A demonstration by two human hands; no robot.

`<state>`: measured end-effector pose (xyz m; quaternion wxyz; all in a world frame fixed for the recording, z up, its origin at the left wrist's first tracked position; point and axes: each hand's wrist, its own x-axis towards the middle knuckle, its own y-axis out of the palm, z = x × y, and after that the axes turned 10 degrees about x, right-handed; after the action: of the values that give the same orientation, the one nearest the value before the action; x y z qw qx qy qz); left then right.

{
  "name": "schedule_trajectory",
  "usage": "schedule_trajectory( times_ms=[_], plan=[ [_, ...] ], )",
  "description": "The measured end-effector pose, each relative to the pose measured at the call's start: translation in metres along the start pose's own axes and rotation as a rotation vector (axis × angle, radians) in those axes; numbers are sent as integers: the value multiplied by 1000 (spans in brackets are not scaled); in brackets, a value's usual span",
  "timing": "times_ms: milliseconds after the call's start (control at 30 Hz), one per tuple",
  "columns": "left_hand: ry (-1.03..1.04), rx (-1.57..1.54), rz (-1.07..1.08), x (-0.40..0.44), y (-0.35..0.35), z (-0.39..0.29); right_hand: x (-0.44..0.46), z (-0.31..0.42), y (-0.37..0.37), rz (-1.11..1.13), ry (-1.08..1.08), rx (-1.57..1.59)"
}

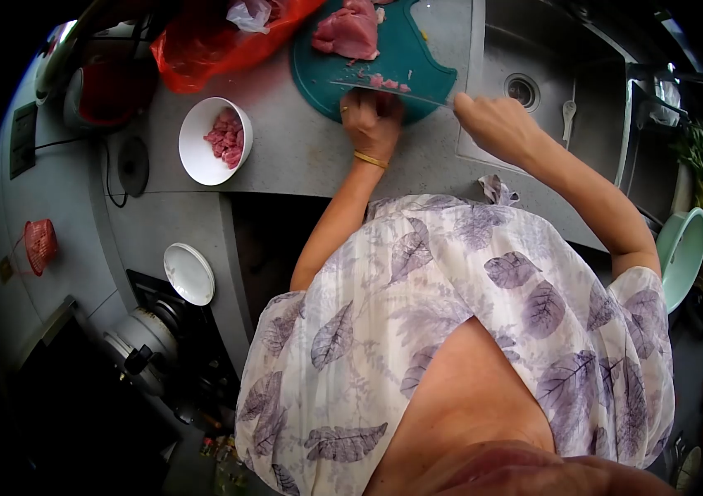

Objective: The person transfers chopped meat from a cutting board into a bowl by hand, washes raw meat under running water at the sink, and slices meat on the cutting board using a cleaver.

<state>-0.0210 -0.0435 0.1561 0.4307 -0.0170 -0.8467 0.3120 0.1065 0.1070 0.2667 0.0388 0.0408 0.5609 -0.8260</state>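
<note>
A green cutting board point(326, 86) lies on the grey counter. My right hand point(496, 124) is wrapped round the handle of a knife point(426, 99), whose blade reaches left across the board. Just below the blade, my left hand point(370, 120) has its fingers curled down on a piece of meat, mostly hidden under them. Small cut bits of meat point(388, 83) lie along the blade's far side. A larger chunk of raw meat point(348, 31) rests farther back on the board. Left of the board, a white bowl point(192, 142) holds meat pieces point(225, 139).
A red plastic bag point(190, 50) sits behind the bowl. The metal sink point(562, 50) is to the right, with a white spoon point(568, 122) in it. A green basin point(682, 258) stands at the far right, a white plate point(189, 274) at the left.
</note>
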Motion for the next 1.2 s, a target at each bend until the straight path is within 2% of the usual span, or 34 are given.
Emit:
schedule_trajectory(
  times_ms=[100,200,400,467,567,700,800,867,1067,1200],
  plan=[
    [76,-3,47,-1,3,5,3,-9,6,56,23,-2],
    [59,54,83,-5,8,7,17,-7,17,41,68,97],
    [73,20,130,-3,4,10,82,2,47,-113,-77,175],
    [63,14,169,0,-2,7,82,-2,42,-106,-38,191],
    [89,-31,63,4,-8,4,65,-3,20,-67,13,184],
    [21,-8,25,-3,-5,12,26,6,-3,12,48,112],
    [35,12,155,-5,-4,13,18,0,5,54,67,78],
    [22,19,145,-7,-1,12,22,-5,13,74,90,101],
    [88,24,100,-7,0,16,80,3,44,-126,-8,218],
    [78,-41,93,-4,-7,15,83,8,36,-135,-15,249]
  ],
)
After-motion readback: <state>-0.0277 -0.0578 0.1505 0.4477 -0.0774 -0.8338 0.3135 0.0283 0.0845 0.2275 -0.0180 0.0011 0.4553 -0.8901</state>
